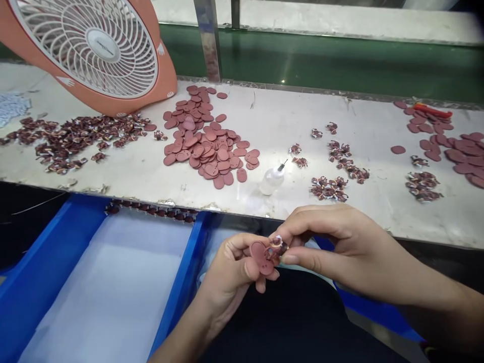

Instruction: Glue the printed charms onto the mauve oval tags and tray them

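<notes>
My left hand [238, 262] pinches reddish-brown oval discs [260, 258] with small holes between thumb and fingers. Two of them seem to overlap there. From the right, my right hand [321, 237] grips a small brown figure with white and yellow bits [278, 246] by thumb and fingertip, close against the discs. Whether the figure touches a disc is hard to see. Behind the hands, a small clear bottle with a needle tip [271, 180] stands on the table. A heap of the same oval discs [217, 151] lies beyond it to the left.
Small brown figures [328, 188] lie in clusters at the right, with a larger pile [86, 136] at the left. An orange fan [162, 75] stands on the white table [272, 116]. A blue bin [49, 267] with white lining sits below the table edge. A red tool [433, 110] rests among more discs.
</notes>
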